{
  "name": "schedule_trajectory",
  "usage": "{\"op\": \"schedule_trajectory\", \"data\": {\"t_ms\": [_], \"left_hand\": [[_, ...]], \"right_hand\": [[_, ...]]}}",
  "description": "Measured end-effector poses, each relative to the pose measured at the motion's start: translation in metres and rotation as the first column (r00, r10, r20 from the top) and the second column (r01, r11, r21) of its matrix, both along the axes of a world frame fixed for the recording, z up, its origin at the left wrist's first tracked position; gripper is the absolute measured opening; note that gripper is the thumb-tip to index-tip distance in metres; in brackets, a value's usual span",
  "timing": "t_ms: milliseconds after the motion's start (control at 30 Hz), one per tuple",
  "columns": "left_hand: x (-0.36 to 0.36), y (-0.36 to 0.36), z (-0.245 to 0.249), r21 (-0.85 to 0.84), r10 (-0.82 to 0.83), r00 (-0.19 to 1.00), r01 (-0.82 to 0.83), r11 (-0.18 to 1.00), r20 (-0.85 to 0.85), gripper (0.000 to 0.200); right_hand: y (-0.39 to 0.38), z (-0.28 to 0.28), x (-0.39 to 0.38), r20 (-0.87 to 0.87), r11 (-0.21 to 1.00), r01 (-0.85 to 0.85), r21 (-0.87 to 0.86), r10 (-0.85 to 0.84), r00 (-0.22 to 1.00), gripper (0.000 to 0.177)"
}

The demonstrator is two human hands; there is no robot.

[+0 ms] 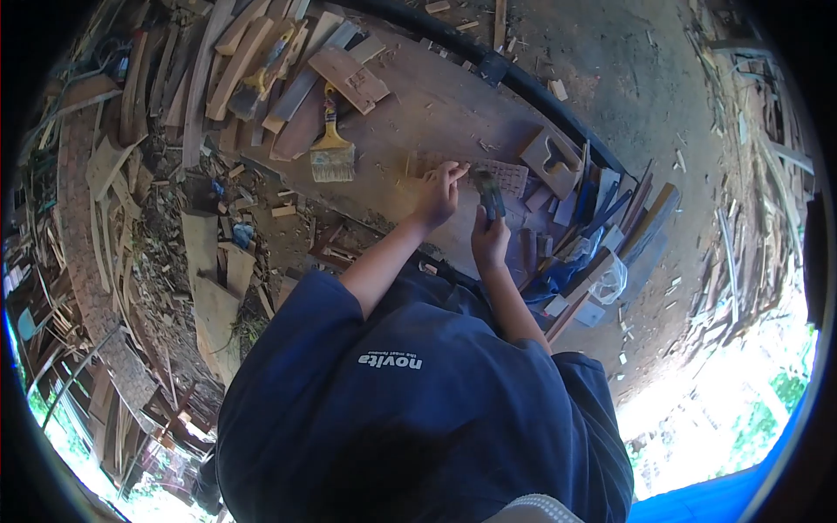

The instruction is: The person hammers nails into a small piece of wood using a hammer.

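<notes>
My left hand (438, 193) is over the left part of a wooden board with a carved, patterned face (506, 174). Its fingers are bent and closed; I cannot tell what is between them. My right hand (491, 241) grips a dark hand tool (491, 197) with its blurred far end raised over the board, just right of the left fingers. The board lies flat on a brown worktable (410, 87). To the left, a wide paintbrush (331, 150) with a yellow handle and pale bristles rests on the tabletop.
Wood offcuts (235, 78) are piled at the table's left, another brush (261, 78) among them. On the right are a wooden block with a cutout (553, 161), several long tools and strips (602, 205), and a clear plastic bag (609, 279). Scrap wood (214, 270) covers the left ground.
</notes>
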State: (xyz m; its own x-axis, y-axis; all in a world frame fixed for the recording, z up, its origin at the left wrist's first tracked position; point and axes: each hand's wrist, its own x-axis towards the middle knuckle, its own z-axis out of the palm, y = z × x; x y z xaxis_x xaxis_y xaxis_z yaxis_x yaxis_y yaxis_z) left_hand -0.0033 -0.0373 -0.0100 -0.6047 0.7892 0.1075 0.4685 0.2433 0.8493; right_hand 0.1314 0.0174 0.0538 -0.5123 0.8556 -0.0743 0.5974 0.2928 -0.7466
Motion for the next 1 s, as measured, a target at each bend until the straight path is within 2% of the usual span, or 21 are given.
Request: {"op": "schedule_trajectory", "data": {"t_ms": [67, 133, 267, 333, 433, 567, 633, 767, 833, 867, 1000], "left_hand": [[0.001, -0.002, -0.001, 0.016, -0.003, 1.000, 0.003, 1.000, 0.005, 0.035], [0.002, -0.002, -0.004, -0.026, 0.020, 0.997, -0.022, 0.999, -0.068, 0.038], [-0.001, -0.004, -0.006, -0.045, 0.007, 1.000, -0.007, 0.999, 0.002, 0.046], [-0.002, -0.006, -0.008, -0.026, -0.056, 0.998, 0.055, 0.998, -0.024, 0.055], [-0.004, -0.008, -0.006, -0.070, -0.090, 0.996, 0.089, 0.994, -0.013, 0.061], [-0.004, -0.007, -0.002, -0.130, -0.058, 0.995, 0.069, 0.989, 0.082, 0.064], [-0.006, -0.007, -0.001, -0.108, -0.093, 0.996, 0.091, 0.990, -0.016, 0.067], [-0.008, -0.009, 0.002, -0.046, -0.097, 0.995, 0.097, 0.994, 0.003, 0.066], [-0.007, -0.007, 0.002, -0.142, -0.076, 0.992, 0.089, 0.986, 0.099, 0.066], [-0.006, -0.008, 0.002, -0.140, -0.079, 0.992, 0.092, 0.986, 0.100, 0.066], [-0.007, -0.008, 0.001, -0.124, -0.095, 0.992, 0.105, 0.987, 0.085, 0.067]], "right_hand": [[0.000, 0.004, -0.004, -0.031, 1.000, 0.015, -0.024, -0.016, 0.999, 0.023], [0.003, -0.002, -0.006, -0.017, 0.999, -0.004, 0.032, 0.005, 1.000, 0.024], [0.007, -0.007, -0.010, 0.042, 0.998, -0.026, 0.050, 0.024, 0.999, 0.022], [0.005, 0.000, -0.011, 0.026, 1.000, 0.017, 0.006, -0.017, 0.999, 0.022], [0.003, -0.007, -0.009, -0.043, 0.998, -0.024, 0.050, 0.026, 0.999, 0.022], [0.002, -0.012, -0.007, 0.068, 0.996, -0.053, 0.075, 0.047, 0.997, 0.022], [0.002, -0.009, -0.008, 0.016, 1.000, 0.004, 0.029, -0.005, 1.000, 0.022], [0.003, -0.003, -0.008, -0.032, 0.999, -0.034, 0.027, 0.035, 0.999, 0.024], [0.005, -0.004, -0.012, 0.075, 0.982, -0.114, 0.150, 0.103, 0.992, 0.026], [0.006, -0.005, -0.012, 0.077, 0.982, -0.111, 0.152, 0.100, 0.992, 0.026], [0.005, 0.005, -0.016, 0.048, 0.999, -0.026, 0.044, 0.024, 0.999, 0.025]]}}
